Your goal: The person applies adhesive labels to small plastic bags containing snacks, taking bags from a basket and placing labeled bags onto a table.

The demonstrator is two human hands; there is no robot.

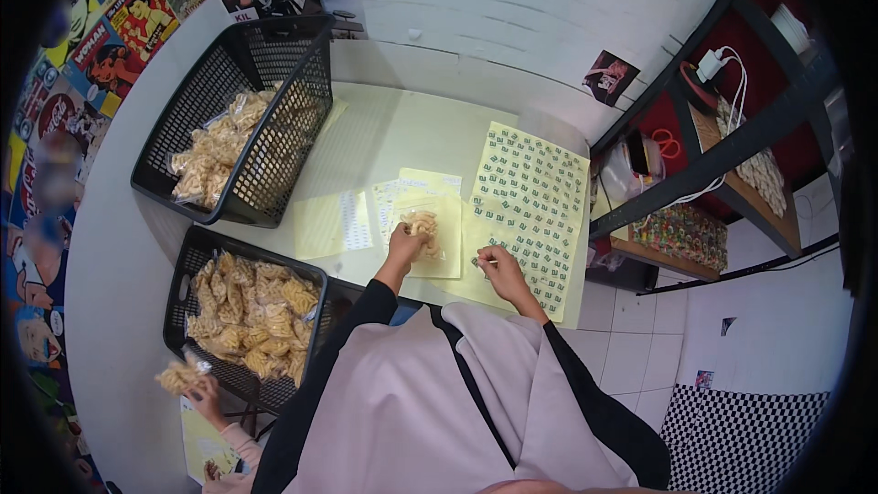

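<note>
pink scarf [384,393], bag [428,242] in left hand [403,245]

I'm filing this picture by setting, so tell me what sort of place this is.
Probably a small snack-packing workroom: two black crates hold clear bags of pale snacks, a sheet of what look like small stickers lies on the table, and the left hand holds another bag.
</note>
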